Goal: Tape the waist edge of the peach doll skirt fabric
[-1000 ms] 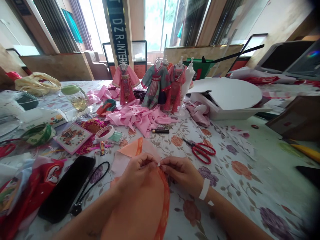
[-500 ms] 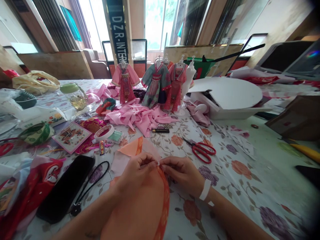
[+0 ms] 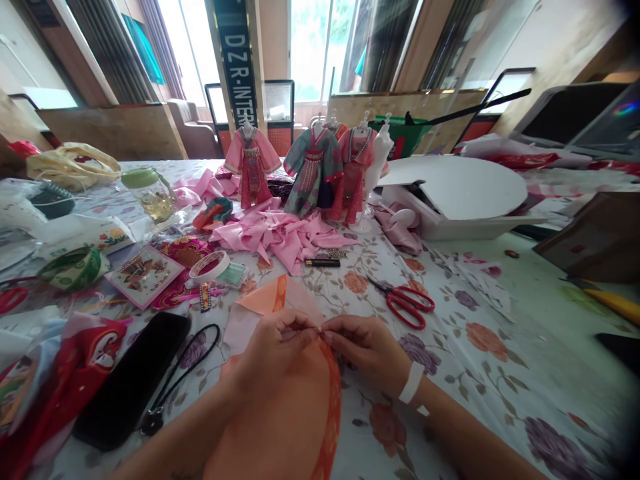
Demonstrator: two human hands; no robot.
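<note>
Orange fabric [image 3: 280, 413] with a darker patterned border hangs from my fingers toward the table's front. My left hand [image 3: 280, 343] pinches its upper edge between thumb and fingers. Close against it, my right hand [image 3: 365, 343] pinches the same edge at the border, and the fingertips of both hands nearly meet. A tiny whitish bit shows between the fingertips, too small to name. A white band is around my right wrist. Under and beyond my left hand lies a pale pink sheet with an orange flap [image 3: 265, 295]. Red-handled scissors [image 3: 407, 303] lie right of my right hand.
Small dressed mannequins [image 3: 313, 167] stand at the back behind pink cloth scraps [image 3: 285, 233]. At left are a black phone [image 3: 133, 380], a tape roll [image 3: 209, 265] and a lidded jar [image 3: 150, 193]. A round white board [image 3: 455, 187] rests at right. A flowered cloth covers the table.
Both hands keep their pinch on the orange fabric, with only a very slight shift of the fingertips. The whole view has moved a little; the other things lie as before.
</note>
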